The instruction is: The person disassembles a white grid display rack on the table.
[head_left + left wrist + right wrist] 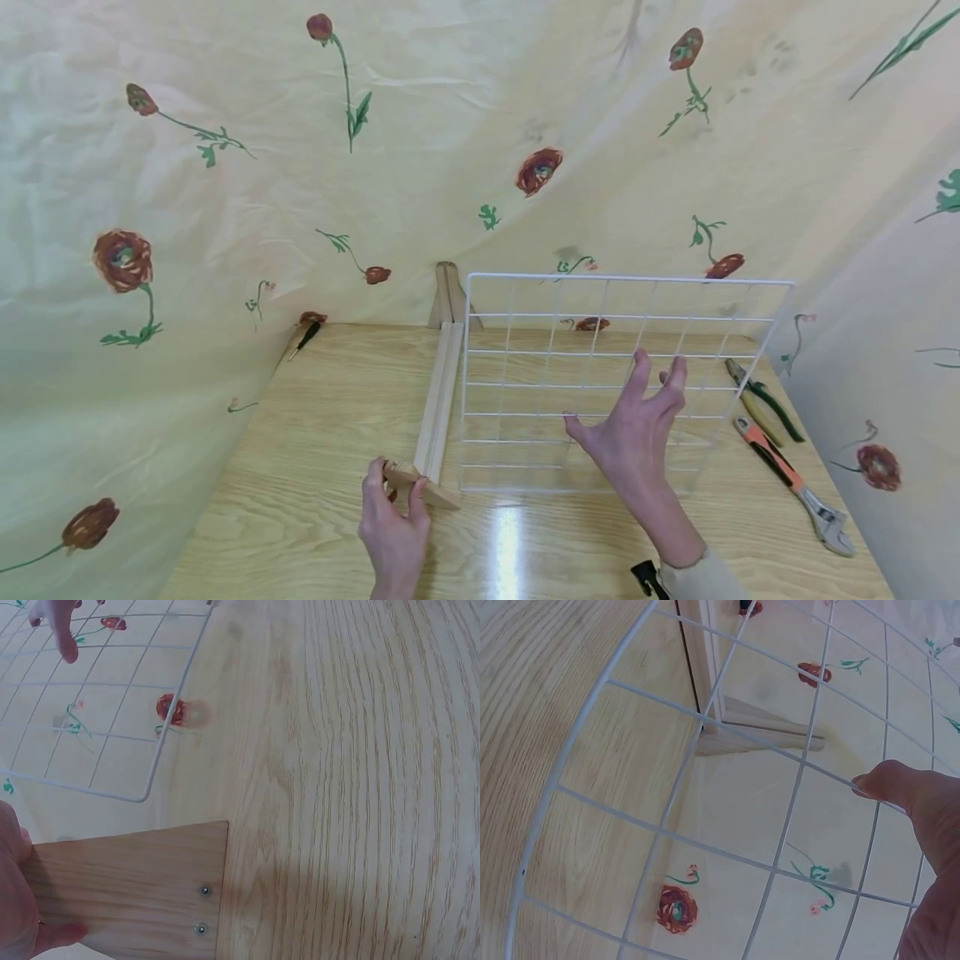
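A wooden stand lies along the table, its long grooved bar [438, 400] joining a far end piece [447, 296] and a near end piece [435, 493]. My left hand [393, 529] grips the near end piece between thumb and fingers. Two bolt heads show on that wooden end piece [142, 889] in the left wrist view. To the right, a white wire grid [540, 385] stands tilted beside the bar. Fingers spread, my right hand [633, 437] holds the grid by its wires. The right wrist view shows the thumb on a grid wire [780, 750].
Pliers [783, 412] and an adjustable wrench [798, 492] with orange-black handle lie at the right table edge. A small screwdriver [306, 340] rests at the back left. Near my right sleeve is a black object [647, 577]. Flowered cloth [450, 108] hangs around the table.
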### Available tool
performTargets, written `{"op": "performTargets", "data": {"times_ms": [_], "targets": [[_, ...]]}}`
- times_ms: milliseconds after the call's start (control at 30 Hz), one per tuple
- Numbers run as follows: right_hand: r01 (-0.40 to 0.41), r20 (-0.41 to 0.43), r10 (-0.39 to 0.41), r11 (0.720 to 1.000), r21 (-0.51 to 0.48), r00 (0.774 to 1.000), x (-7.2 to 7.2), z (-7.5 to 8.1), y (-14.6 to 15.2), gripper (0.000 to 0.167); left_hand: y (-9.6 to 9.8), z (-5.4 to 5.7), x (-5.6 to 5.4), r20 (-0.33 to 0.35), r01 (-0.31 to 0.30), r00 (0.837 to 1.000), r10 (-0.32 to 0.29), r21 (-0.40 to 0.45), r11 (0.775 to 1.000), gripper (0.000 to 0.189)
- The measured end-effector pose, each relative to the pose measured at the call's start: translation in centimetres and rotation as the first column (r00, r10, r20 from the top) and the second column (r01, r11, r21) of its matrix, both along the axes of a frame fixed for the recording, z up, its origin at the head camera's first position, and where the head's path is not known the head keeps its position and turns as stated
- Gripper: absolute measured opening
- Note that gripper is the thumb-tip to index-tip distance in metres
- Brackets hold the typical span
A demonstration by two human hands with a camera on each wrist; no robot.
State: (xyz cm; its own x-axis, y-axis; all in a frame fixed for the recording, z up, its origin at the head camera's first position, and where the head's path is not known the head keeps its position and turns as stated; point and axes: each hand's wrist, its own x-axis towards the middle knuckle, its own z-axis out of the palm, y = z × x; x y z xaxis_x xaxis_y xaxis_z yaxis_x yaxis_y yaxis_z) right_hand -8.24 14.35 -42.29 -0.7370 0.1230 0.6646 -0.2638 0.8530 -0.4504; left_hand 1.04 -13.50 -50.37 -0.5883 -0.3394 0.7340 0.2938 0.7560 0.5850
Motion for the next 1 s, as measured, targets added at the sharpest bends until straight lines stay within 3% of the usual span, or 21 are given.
{"op": "performTargets", "data": {"times_ms": [233,400,633,1000], "targets": [[0.036,0.132,-0.033,0.999,-0.02,0.991,-0.6,-0.1,0.3,0.13,0.0,0.0,0.1,0.036,-0.006,0.999,0.006,0.012,1.0,0.064],[0.054,0.26,-0.047,0.998,-0.021,0.964,-1.3,0.0,0.6,0.133,0.0,0.1,-0.1,0.001,-0.004,1.0,0.004,-0.002,1.0,0.057],[0.041,0.369,-0.04,0.999,0.006,0.928,-2.4,-0.5,0.8,0.134,-0.2,0.0,-0.4,-0.033,0.01,0.999,-0.01,-0.005,1.0,0.056],[-0.01,0.557,-0.013,0.999,0.037,0.831,-3.8,-1.2,0.8,0.137,0.0,0.2,-0.4,-0.011,-0.001,1.0,0.002,0.01,1.0,0.065]]}}
